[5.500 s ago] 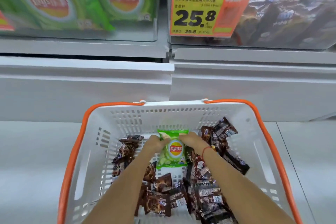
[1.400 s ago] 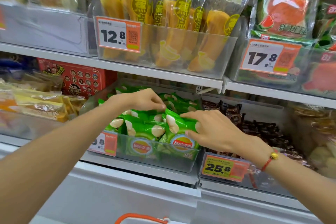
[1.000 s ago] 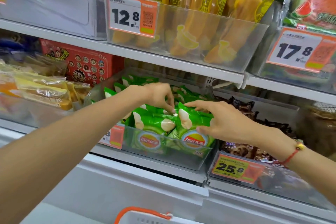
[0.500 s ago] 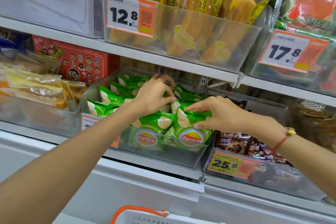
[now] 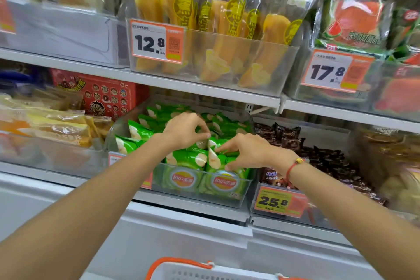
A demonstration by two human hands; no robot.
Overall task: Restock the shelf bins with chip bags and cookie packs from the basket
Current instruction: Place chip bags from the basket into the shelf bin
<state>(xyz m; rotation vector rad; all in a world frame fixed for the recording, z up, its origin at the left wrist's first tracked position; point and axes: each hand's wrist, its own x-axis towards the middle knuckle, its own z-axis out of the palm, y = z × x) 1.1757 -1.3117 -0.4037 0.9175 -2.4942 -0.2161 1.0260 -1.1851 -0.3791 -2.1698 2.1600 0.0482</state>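
1. Head view, the only one: both your hands are in the clear chip bin (image 5: 227, 198) on the middle shelf.
2. Your left hand (image 5: 184, 130) is arched over the green chip bags (image 5: 145, 130), fingers curled, thumb and forefinger tips closed at a bag top just left of the front-right bag (image 5: 223, 167). Looks like a pinch; what exactly sits between the tips is too small to tell.
3. Your right hand (image 5: 244, 151) is on the front-right bag: forefinger laid along its top edge, thumb pressed on its front face, other fingers curled behind. Narrow hold on that bag.
4. That bag stands upright at the bin's front wall, touching the bag on its left. More green bags are stacked in rows behind your fingers.
5. Right of your right wrist: the cookie bin (image 5: 318, 213) with dark brown cookie packs (image 5: 325, 157), 25.8 tag (image 5: 279, 201) on its front.
6. Above your fingers: the bin of yellow packs (image 5: 227, 36) with a 12.8 tag (image 5: 156, 41).
7. Below your forearms: the basket (image 5: 204, 273), only the white rim and orange handle in frame.
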